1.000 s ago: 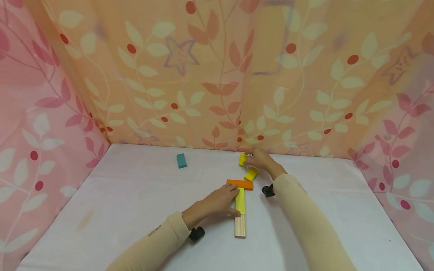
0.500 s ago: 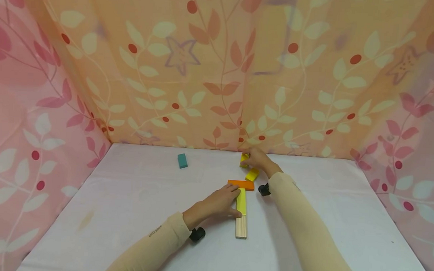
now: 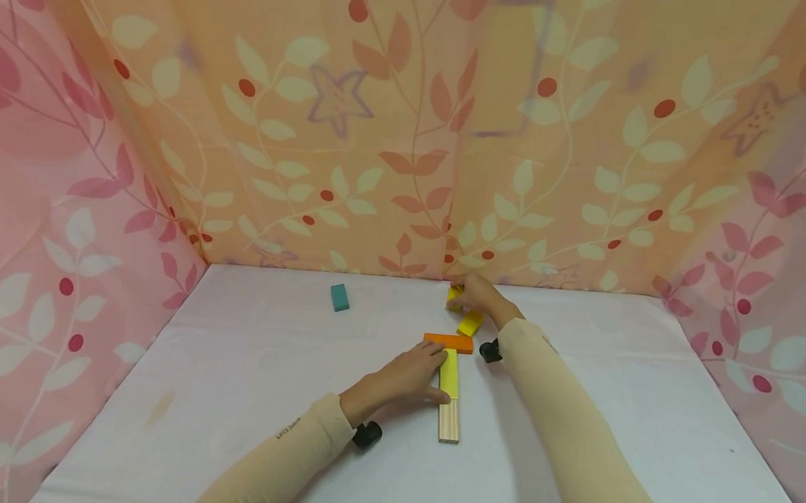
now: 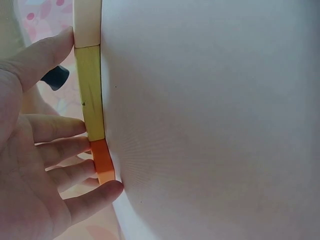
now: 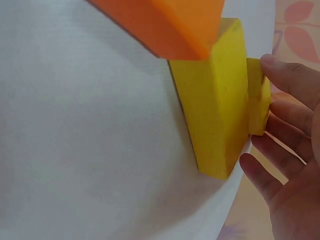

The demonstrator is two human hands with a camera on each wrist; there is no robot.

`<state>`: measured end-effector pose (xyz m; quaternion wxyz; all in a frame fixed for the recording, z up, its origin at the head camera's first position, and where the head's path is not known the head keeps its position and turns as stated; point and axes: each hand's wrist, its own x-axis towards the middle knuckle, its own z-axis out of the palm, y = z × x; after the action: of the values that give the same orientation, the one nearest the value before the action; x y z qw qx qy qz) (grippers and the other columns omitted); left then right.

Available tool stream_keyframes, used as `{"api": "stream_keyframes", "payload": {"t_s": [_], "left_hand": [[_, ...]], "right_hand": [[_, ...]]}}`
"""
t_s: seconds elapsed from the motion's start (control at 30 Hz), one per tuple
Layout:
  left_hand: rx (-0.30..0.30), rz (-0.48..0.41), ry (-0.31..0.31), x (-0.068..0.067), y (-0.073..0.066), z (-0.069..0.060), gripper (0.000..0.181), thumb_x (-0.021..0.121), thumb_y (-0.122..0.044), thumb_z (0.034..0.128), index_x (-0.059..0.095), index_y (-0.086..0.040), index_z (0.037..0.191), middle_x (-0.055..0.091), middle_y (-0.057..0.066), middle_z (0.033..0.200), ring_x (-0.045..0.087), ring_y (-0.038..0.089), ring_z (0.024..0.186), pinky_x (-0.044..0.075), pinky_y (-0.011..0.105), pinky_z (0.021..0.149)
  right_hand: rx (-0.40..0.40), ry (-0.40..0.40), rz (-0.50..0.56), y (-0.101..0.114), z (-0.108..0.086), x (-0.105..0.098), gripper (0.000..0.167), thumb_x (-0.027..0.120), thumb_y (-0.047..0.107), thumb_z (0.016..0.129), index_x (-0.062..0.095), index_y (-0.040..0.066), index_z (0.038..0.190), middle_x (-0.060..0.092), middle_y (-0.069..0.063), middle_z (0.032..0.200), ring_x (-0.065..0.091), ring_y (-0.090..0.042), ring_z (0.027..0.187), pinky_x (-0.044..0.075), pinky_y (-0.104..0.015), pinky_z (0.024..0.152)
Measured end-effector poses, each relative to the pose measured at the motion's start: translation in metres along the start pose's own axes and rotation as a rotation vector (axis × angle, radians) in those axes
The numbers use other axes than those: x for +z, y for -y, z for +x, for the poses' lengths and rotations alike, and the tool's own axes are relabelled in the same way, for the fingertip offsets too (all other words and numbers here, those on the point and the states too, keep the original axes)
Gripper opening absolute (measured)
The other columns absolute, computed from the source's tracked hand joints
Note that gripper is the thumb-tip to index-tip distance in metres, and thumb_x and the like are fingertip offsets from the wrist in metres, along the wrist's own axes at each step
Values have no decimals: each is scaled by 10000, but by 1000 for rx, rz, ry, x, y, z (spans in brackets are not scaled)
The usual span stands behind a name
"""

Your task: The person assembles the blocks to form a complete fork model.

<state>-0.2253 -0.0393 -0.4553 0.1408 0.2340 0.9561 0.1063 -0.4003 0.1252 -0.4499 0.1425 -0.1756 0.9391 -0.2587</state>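
The left hand lies with extended fingers along the left side of a light yellow block, thumb near where it meets a plain wooden block. In the left wrist view its fingertips touch the yellow block and orange block. Across the far end of this row lies the orange block. At the back, the right hand pinches the far yellow block; the right wrist view shows thumb and fingers at that block. Another yellow block sits between it and the orange one.
A teal block lies at the back left of the white-covered table. Patterned cloth rises behind the table and along both sides. Each wrist carries a small black device.
The right hand has shifted slightly left, and its fingers have closed on the far yellow block. The left hand stays in place beside the row.
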Motion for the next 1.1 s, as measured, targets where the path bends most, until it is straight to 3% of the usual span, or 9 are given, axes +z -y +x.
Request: {"api": "stream_keyframes", "payload": {"t_s": [0.47, 0.8, 1.1], "left_hand": [[18, 29, -11, 0, 1, -1, 812, 717, -543, 817, 468, -89, 1442, 399, 57, 1548, 348, 234, 1442, 388, 399, 1141], [25, 25, -15, 1, 2, -1, 812, 717, -535, 821, 458, -92, 1449, 400, 60, 1546, 339, 239, 1447, 378, 409, 1147], [20, 19, -13, -1, 1, -1, 813, 715, -538, 822, 458, -89, 1448, 394, 70, 1550, 333, 255, 1452, 378, 431, 1144]], "right_hand": [[-10, 11, -1, -1, 2, 1, 572, 763, 241, 850, 571, 38, 1349, 593, -132, 1231, 510, -282, 1042, 484, -390, 995], [-30, -3, 12, 1, -2, 2, 518, 777, 227, 837, 615, 21, 1283, 594, -112, 1156, 514, -265, 980, 485, -318, 874], [-62, -2, -16, 5, -5, -2, 552, 767, 238, 846, 591, 19, 1320, 590, -131, 1319, 519, -265, 1036, 493, -367, 961]]}}
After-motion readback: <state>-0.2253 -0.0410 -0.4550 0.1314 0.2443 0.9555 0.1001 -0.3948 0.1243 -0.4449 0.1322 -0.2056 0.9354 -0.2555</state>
